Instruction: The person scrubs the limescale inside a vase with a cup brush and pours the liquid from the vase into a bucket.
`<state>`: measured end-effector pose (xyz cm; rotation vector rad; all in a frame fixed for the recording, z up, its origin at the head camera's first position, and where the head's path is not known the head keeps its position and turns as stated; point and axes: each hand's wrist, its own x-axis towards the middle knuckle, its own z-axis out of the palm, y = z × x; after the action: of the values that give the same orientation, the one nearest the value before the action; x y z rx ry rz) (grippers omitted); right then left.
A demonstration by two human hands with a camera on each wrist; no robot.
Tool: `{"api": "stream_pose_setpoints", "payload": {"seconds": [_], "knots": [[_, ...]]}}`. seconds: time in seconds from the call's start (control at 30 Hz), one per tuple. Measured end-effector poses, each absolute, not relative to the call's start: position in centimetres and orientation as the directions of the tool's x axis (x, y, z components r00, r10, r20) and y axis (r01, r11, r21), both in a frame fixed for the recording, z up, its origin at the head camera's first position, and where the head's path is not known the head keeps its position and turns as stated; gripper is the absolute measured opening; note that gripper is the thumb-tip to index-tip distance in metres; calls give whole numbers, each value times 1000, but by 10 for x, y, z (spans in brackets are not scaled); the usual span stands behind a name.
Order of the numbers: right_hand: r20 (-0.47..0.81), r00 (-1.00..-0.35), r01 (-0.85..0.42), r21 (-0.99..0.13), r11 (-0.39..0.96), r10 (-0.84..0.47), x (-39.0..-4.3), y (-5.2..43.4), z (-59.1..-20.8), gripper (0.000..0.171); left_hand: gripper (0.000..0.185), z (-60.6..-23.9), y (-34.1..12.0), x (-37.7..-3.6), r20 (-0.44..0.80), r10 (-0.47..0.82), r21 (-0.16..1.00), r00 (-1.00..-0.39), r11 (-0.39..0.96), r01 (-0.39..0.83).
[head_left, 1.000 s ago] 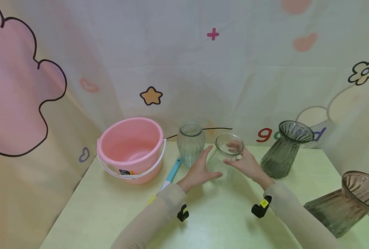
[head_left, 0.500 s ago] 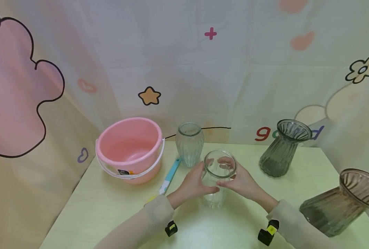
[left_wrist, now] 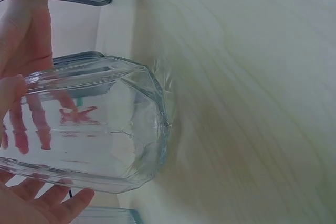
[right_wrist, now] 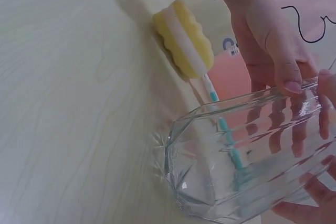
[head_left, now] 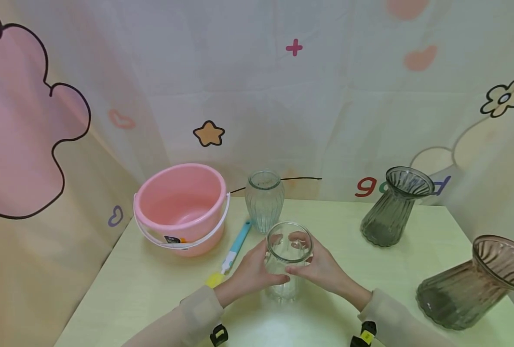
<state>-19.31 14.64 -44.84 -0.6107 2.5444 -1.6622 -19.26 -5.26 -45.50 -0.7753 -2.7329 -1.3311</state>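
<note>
Fingers of both hands curl around the clear ribbed glass jar [head_left: 286,260], which stands upright on the pale yellow-green wooden table [head_left: 153,289]: left hand [head_left: 250,272] on its left wall, right hand [head_left: 319,267] on its right. Left of the jar stands a pink plastic bucket [head_left: 181,207]; between them lies a yellow sponge brush with turquoise handle [head_left: 231,253]. Just behind the jar stands a pale green ribbed glass vase [head_left: 263,200]. Well to its right stands a grey fluted glass vase [head_left: 391,207].

Both hands [head_left: 289,272] cupped inward (fingers [head_left: 278,278] curled).
</note>
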Motion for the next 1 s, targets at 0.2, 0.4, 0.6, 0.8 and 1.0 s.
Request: {"api": "stream_pose_setpoints", "payload": {"seconds": [0.2, 0.4, 0.6, 0.8, 1.0], "knots": [[158, -925, -291, -880, 376, -345, -186, 141, -436, 64, 84, -458, -55, -193, 225, 447, 752, -866, 486, 446], [172, -924, -302, -876, 376, -343, -177, 136, -420, 64, 92, -451, -64, -196, 111, 501, 718, -858, 556, 418], [194, -922, -325, -857, 400, -336, -188, 141, -446, 65, 85, -436, -82, -210, -9, 509, 560, -861, 716, 417], [176, -929, -307, -859, 410, -326, -181, 137, -430, 63, 83, -431, -91, -240, -176, 343, 407, -923, 879, 249], [174, -934, -296, -865, 405, -312, -175, 134, -423, 62, 67, -438, -88, -272, -234, 201, 243, -951, 960, 143]]}}
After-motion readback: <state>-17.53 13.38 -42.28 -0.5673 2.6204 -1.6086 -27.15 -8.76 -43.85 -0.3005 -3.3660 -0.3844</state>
